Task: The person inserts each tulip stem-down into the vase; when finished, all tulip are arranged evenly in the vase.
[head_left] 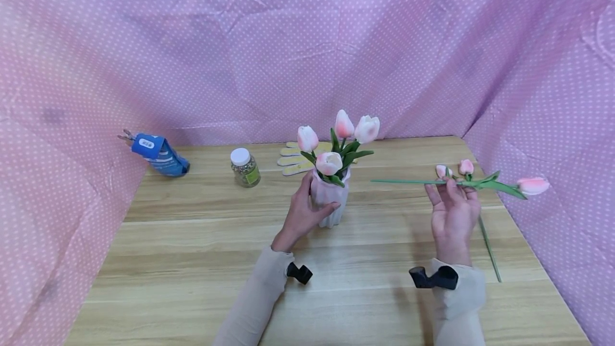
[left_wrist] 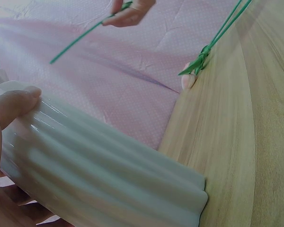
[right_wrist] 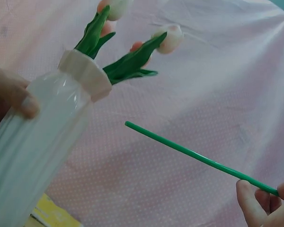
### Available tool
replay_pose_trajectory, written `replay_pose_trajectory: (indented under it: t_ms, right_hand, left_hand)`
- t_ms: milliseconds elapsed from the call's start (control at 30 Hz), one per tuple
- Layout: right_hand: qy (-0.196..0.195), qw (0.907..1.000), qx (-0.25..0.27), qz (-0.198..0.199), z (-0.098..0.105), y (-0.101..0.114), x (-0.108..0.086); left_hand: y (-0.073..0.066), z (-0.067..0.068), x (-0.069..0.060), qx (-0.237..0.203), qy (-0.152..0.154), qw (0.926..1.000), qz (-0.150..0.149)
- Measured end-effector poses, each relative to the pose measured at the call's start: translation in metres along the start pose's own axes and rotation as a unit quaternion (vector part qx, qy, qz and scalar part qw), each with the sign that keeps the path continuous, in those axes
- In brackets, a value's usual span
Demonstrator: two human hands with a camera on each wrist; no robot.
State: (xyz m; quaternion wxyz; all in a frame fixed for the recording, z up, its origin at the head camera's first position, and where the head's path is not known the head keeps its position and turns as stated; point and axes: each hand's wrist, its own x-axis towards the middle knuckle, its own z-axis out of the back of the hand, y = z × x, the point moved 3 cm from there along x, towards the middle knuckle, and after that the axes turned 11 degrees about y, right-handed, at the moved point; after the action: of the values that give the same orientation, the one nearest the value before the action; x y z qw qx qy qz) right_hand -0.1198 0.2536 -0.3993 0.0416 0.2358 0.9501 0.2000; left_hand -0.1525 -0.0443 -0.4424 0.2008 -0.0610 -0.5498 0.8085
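Note:
A white ribbed vase (head_left: 329,196) holding several pink-and-white tulips (head_left: 329,163) stands mid-table. My left hand (head_left: 307,211) grips its side, thumb across the front; the left wrist view shows the thumb on the vase wall (left_wrist: 94,156). At the right, my right hand (head_left: 454,215) pinches the green stem of one tulip (head_left: 532,186), held level above the table with the bloom to the right and the bare stem end toward the vase. In the right wrist view the stem (right_wrist: 189,152) slants between the vase and my fingers (right_wrist: 248,203).
More tulips lie beyond my right hand, one bloom (head_left: 466,166) near the back, a stem (head_left: 489,250) running toward the front. Behind the vase are yellow-white gloves (head_left: 295,160). A white-capped jar (head_left: 245,167) and a blue package (head_left: 163,156) stand farther left. Pink cloth hangs behind.

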Motion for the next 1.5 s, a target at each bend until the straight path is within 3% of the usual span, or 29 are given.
replay_pose_trajectory:
  t_ms: [467,667,933,1267,1500]
  right_hand:
    - [0.104,0.9930,-0.004,0.057,-0.041,-0.001,-0.014]
    - [0.125,0.9906,-0.005,0.057,-0.057,-0.008,-0.020]
    - [0.144,0.9849,-0.053,0.080,-0.066,-0.019,-0.026]
    - [0.192,0.9594,-0.150,0.142,-0.077,-0.031,-0.039]
    - [0.231,0.9325,-0.207,0.185,-0.084,-0.040,-0.044]
  left_hand:
    - [0.002,0.000,-0.001,0.003,-0.001,1.0000,-0.004]
    - [0.002,0.000,-0.001,0.003,-0.002,1.0000,-0.006]
    - [0.002,-0.001,0.000,0.004,-0.004,1.0000,-0.006]
    - [0.001,-0.001,0.000,-0.003,0.000,1.0000,0.001]
    - [0.000,0.000,0.000,-0.009,-0.001,1.0000,-0.002]
